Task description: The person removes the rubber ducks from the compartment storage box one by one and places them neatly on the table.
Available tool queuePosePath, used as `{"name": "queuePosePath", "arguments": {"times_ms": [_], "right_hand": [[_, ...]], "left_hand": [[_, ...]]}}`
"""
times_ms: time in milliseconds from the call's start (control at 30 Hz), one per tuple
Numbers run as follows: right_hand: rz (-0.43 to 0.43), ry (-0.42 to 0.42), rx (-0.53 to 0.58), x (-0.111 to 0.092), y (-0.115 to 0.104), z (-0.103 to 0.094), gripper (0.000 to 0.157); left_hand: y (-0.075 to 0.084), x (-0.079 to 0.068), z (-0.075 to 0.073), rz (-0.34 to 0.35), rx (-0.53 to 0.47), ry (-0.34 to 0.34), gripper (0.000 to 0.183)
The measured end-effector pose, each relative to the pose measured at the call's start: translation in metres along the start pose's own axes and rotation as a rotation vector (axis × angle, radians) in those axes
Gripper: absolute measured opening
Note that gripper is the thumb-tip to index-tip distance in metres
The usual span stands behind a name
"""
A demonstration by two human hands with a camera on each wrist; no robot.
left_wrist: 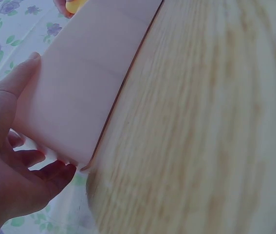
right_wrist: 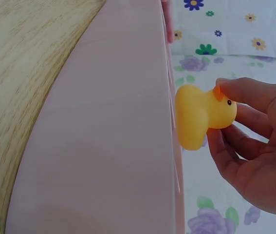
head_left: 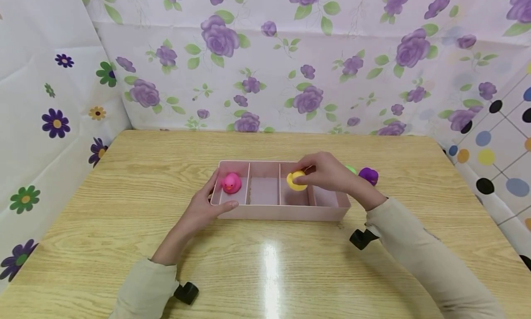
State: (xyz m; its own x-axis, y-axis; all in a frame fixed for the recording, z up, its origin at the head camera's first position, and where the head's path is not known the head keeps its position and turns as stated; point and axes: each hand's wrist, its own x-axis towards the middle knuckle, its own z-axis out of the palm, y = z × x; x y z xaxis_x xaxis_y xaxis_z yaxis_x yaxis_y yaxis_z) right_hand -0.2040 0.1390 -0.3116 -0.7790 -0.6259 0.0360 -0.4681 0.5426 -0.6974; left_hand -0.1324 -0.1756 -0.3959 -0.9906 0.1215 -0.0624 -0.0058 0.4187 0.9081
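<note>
A pale pink divided box (head_left: 282, 213) lies lengthwise on the table. My left hand (head_left: 204, 206) grips its left end, thumb over the front rim and fingers around the end wall, as the left wrist view (left_wrist: 21, 170) also has it. Inside the leftmost compartment sits a pink rubber duck (head_left: 231, 183). Between thumb and fingers my right hand (head_left: 325, 172) pinches a yellow rubber duck (right_wrist: 196, 117) by its head. In the head view that duck hangs over the compartment right of the middle divider; the right wrist view puts it at rim height.
Behind the box's right end lie a purple toy (head_left: 368, 175) and a bright green thing (head_left: 351, 169), the latter mostly hidden by my right hand. Flowered cloth (head_left: 265, 79) hangs along the back edge of the wooden table (head_left: 232, 259), with patterned sheets at both sides.
</note>
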Motion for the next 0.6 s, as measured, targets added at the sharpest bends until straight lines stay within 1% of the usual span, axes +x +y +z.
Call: {"name": "queuePosePath", "arguments": {"times_ms": [267,600], "right_hand": [[0.083,0.022,0.020,-0.010,0.008,-0.008,0.024],[0.093,0.085,0.057,-0.020,0.020,-0.016,0.027]], "left_hand": [[0.001,0.000,0.001,-0.002,0.002,0.003,0.104],[0.001,0.000,0.001,0.008,0.000,0.006,0.104]]}}
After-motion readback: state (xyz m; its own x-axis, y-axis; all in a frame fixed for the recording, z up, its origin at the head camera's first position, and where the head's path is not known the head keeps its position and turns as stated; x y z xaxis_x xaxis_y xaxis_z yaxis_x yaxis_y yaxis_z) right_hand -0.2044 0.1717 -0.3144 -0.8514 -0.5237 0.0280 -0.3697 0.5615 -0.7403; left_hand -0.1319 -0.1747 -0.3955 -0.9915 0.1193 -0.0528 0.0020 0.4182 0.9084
